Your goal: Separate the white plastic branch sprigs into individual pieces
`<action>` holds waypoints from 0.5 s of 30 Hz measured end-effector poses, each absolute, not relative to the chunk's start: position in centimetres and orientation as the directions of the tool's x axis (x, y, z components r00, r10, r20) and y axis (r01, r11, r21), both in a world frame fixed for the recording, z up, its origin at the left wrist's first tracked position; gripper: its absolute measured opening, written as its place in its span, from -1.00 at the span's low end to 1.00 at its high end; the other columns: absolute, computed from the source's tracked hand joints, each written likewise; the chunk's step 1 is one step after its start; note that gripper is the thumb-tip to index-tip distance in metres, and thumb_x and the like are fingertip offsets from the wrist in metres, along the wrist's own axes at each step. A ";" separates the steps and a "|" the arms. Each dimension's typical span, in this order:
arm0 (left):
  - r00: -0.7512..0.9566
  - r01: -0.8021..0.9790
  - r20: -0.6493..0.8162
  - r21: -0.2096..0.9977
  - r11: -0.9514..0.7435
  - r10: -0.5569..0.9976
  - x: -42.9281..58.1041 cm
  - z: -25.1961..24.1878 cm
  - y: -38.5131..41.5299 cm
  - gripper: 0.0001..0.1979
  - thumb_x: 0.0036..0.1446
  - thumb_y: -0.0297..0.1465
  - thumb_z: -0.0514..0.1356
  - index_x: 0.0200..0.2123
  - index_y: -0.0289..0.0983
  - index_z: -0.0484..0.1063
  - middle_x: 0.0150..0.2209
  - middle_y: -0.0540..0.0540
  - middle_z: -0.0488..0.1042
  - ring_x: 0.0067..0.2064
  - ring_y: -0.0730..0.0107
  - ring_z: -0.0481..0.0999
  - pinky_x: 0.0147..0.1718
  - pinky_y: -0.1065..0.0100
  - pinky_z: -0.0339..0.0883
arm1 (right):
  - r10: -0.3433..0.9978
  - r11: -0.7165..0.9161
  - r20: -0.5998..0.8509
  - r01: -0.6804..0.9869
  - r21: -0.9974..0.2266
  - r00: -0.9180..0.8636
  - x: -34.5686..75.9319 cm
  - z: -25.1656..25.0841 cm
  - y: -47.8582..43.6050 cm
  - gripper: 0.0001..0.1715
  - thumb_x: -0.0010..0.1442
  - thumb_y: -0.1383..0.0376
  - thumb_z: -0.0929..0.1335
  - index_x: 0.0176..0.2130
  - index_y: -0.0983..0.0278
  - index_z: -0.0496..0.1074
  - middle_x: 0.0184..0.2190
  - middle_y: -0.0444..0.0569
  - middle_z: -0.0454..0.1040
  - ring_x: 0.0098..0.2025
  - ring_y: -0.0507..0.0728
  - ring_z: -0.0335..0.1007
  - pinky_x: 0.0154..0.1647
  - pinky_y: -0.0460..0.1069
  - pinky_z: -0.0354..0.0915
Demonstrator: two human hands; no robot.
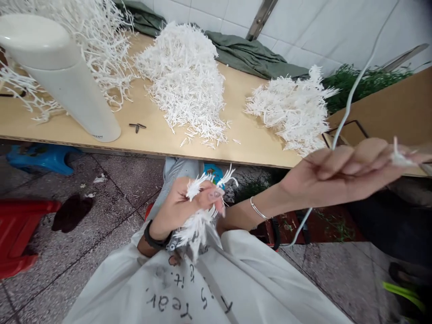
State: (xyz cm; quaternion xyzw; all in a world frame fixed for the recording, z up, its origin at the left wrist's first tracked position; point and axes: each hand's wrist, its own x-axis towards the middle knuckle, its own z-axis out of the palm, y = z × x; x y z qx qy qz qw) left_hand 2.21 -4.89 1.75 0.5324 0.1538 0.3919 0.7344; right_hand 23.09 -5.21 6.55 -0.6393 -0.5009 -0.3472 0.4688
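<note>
My left hand [191, 200], a black band at its wrist, is above my lap. It is closed on a bunch of white feathery sprigs [195, 229], whose thin tips stick out above and below the fingers. Held out to the right is my right hand [351, 173], with a silver bracelet [258, 209] on the wrist. Thumb and fingertips pinch a small white sprig [401, 157], slightly blurred. On the table beyond my hands lie a large heap of white sprigs [192, 76] and a smaller pile of them [290, 108].
A white bottle [67, 81] stands on the table's [151, 139] left, beside branching white strands [101, 54]. Dark seeds [137, 127] lie nearby. A pale cable [364, 67] hangs at the right, passing behind my right hand. Red [20, 234] and blue stools [43, 157] stand left.
</note>
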 end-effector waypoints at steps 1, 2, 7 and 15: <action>0.583 -0.405 0.181 0.910 0.091 0.792 2.4 1.7 -4.7 -0.68 0.19 -0.21 0.18 -0.50 -0.26 0.52 -0.55 -0.03 0.44 -0.55 0.53 0.24 -0.57 0.42 0.08 | 0.270 0.142 0.896 0.906 -0.399 0.352 23.3 6.4 -4.1 -0.30 0.35 0.07 -0.17 -0.44 0.21 0.28 -0.57 -0.20 0.04 -0.71 -0.12 -0.07 -0.69 -0.12 -0.14; 0.531 -0.401 0.181 0.914 0.057 0.828 2.7 1.6 -4.5 -0.72 0.19 -0.22 0.19 -0.45 -0.26 0.52 -0.53 -0.02 0.43 -0.54 0.54 0.23 -0.54 0.43 0.11 | 0.268 0.259 0.872 0.841 -0.474 0.409 23.4 5.9 -2.7 -0.45 0.37 0.04 -0.04 -0.38 0.19 0.27 -0.54 -0.19 0.09 -0.67 -0.10 -0.01 -0.67 -0.10 -0.08; 0.409 -0.384 0.196 0.923 -0.026 0.891 3.7 1.1 -3.4 -0.75 0.20 -0.21 0.18 -0.39 -0.27 0.46 -0.55 0.05 0.33 -0.56 0.58 0.14 -0.46 0.42 0.17 | 0.685 0.188 0.638 0.761 -0.621 0.352 23.8 1.1 4.6 -0.63 0.18 0.07 0.34 -0.09 0.20 0.28 -0.21 0.02 0.39 -0.30 0.09 0.35 -0.34 0.03 0.31; 0.392 -0.314 0.166 0.949 -0.038 0.905 3.3 1.0 -2.6 -0.71 0.20 -0.24 0.18 -0.48 -0.29 0.43 -0.61 0.06 0.19 -0.56 0.57 0.10 -0.55 0.42 0.01 | 0.879 0.477 0.457 0.269 -0.837 -0.136 19.9 2.7 -1.3 -0.43 0.24 -0.17 0.12 -0.30 0.24 0.32 -0.49 -0.12 0.43 -0.49 -0.03 0.30 -0.46 -0.08 0.23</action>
